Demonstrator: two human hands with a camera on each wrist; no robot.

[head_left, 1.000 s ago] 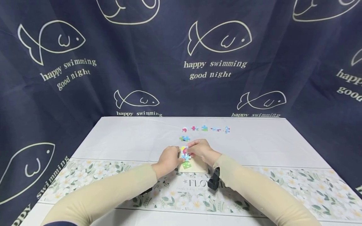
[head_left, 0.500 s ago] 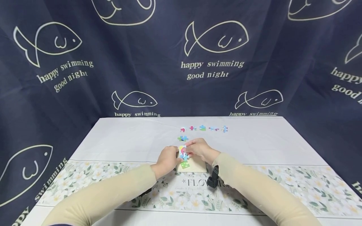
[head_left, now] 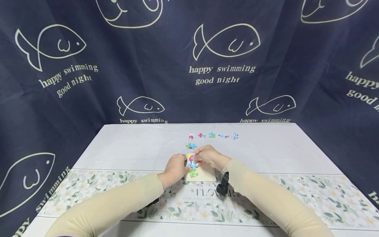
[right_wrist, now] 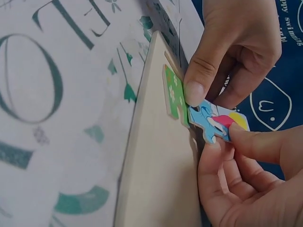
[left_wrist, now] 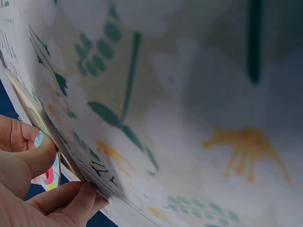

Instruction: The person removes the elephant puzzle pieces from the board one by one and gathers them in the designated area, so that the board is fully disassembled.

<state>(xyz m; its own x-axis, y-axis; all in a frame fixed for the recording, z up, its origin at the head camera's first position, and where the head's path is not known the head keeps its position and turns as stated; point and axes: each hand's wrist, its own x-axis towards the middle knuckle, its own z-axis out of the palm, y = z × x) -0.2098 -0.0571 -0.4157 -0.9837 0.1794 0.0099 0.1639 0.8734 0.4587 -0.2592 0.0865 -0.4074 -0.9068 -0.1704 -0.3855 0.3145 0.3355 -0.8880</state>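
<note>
Both hands meet over a pale wooden puzzle board (head_left: 207, 174) on the table. My right hand (head_left: 209, 155) pinches a yellow and pink puzzle piece (right_wrist: 240, 120) between thumb and fingers. Against it lies a blue puzzle piece (right_wrist: 204, 124), with the thumb of my left hand (head_left: 175, 167) pressing on it. The left fingers curl at the board's left edge in the left wrist view. A green puzzle piece (right_wrist: 174, 93) with white flowers lies on the board just below the blue one. Whether the blue and pink pieces are fully locked together cannot be told.
Beyond the board lies a green and blue puzzle piece (head_left: 191, 146). Farther back, several loose pieces stand in a row, among them a blue and green one (head_left: 212, 135). A floral runner (head_left: 251, 210) crosses the white table; a dark curtain (head_left: 177, 85) hangs behind.
The whole head view has shifted slightly. Both hands stay over the board with nearly the same hold; the row of loose pieces is unchanged.
</note>
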